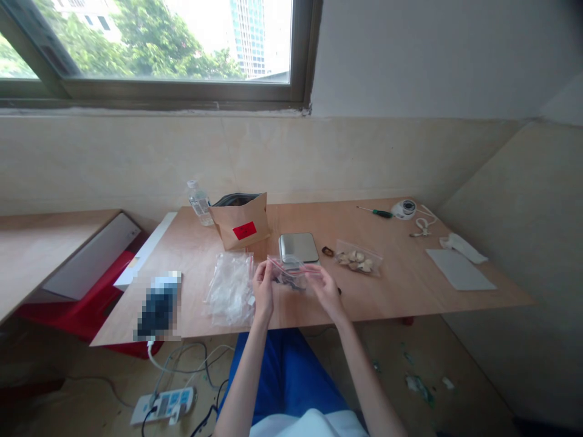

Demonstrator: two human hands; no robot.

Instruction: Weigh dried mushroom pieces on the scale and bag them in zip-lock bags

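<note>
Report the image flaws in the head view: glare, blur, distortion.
In the head view, the window is overexposed, with the sky nearly white; the wide lens bends the wooden table and room edges; a pixelated patch obscures an object at the table's near left; the zip bag between the left hand and right hand shows faint highlights.

The plywood desk point(410, 285) carries a flat metal kitchen scale point(299, 247) near its middle, with a kraft paper bag point(241, 221) bearing a red label and a plastic water bottle point(199, 203) behind and to its left. A zip bag of pale pieces point(357, 260) lies just right of the scale, and a heap of clear plastic bags point(230, 290) lies to its left, beside a blurred phone point(158, 306) at the front edge. Toward the right end lie a green-handled screwdriver point(376, 212), a white cable point(423, 224) and a grey sheet point(458, 269).
</note>
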